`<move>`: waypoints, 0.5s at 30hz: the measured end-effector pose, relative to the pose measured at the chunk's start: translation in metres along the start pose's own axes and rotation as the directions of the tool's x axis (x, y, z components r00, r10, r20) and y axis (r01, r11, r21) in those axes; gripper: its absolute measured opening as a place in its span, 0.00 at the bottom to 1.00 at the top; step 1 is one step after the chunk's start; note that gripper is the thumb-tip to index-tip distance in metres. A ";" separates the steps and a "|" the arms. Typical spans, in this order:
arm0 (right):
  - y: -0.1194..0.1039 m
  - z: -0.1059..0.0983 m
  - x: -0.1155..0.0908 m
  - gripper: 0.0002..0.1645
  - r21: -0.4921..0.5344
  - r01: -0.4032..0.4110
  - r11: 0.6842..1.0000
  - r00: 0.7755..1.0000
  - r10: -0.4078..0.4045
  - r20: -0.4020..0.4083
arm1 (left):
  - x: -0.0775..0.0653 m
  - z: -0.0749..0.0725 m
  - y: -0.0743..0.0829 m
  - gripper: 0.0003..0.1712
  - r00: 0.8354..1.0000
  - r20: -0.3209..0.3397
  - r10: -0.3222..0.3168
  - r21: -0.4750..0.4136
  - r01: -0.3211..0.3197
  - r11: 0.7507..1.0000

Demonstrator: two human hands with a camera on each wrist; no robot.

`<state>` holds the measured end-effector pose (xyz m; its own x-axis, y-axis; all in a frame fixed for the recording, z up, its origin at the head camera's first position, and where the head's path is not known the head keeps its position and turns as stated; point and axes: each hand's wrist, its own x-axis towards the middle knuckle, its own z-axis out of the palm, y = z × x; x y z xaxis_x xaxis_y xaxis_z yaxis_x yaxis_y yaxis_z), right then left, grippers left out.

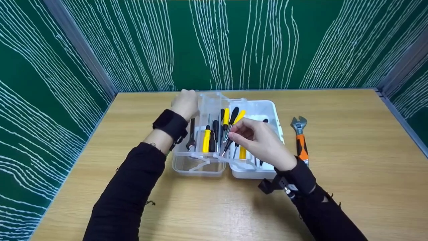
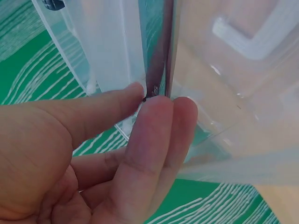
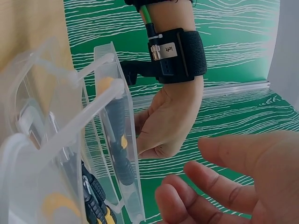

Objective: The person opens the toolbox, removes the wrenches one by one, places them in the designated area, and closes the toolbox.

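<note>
As the wrench (image 1: 191,143) inside the toolbox (image 1: 252,174) seems stiff and heavy, its handle (image 1: 192,126), which the left hand (image 1: 186,103) pinches, suits gripping, while the right hand (image 1: 262,140), empty, hovers above the toolbox.

Black sleeves (image 1: 125,197) are ending short of both hands (image 1: 186,103), loose strands (image 1: 150,203) protruding. Black wrist straps (image 1: 299,176) are sitting just behind the hands; the left strap (image 3: 192,53) is bearing a white label (image 3: 169,49) reading "left" and a metallic connector (image 3: 155,52), a green cable (image 3: 145,15) running farther back.
</note>
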<state>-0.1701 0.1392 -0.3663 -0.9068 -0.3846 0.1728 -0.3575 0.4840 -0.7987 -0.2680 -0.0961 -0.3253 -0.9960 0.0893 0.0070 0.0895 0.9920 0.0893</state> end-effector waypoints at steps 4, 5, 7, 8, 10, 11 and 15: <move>0.000 0.001 0.001 0.11 -0.002 -0.004 1.000 1.000 0.004 0.002 | 0.002 0.000 0.000 0.11 1.000 0.014 0.005 0.013 -0.005 1.000; 0.001 0.001 0.001 0.11 -0.001 -0.005 1.000 1.000 0.005 0.003 | 0.002 0.000 0.000 0.11 1.000 0.016 0.005 0.009 -0.005 1.000; 0.001 0.000 0.001 0.11 0.001 -0.006 1.000 1.000 0.006 0.005 | 0.003 0.000 0.001 0.10 1.000 0.019 0.004 0.003 -0.004 1.000; 0.001 0.000 0.001 0.11 0.001 -0.004 1.000 1.000 0.004 0.004 | 0.003 0.000 0.001 0.10 1.000 0.021 0.006 0.003 -0.006 1.000; 0.001 0.000 0.001 0.11 0.002 -0.004 1.000 1.000 0.004 0.003 | 0.004 0.001 0.001 0.10 1.000 0.029 0.006 -0.007 -0.006 1.000; 0.001 0.000 0.001 0.11 0.001 -0.003 1.000 1.000 0.003 0.001 | 0.004 0.001 0.001 0.10 0.999 0.035 0.006 -0.009 -0.005 1.000; 0.001 0.000 0.001 0.10 -0.001 -0.002 1.000 1.000 0.002 -0.004 | 0.004 0.001 0.000 0.10 0.999 0.054 0.005 -0.016 -0.004 1.000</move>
<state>-0.1718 0.1398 -0.3669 -0.9085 -0.3801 0.1738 -0.3559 0.4857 -0.7984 -0.2718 -0.0955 -0.3262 -0.9940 0.0992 -0.0464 0.0939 0.9900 0.1054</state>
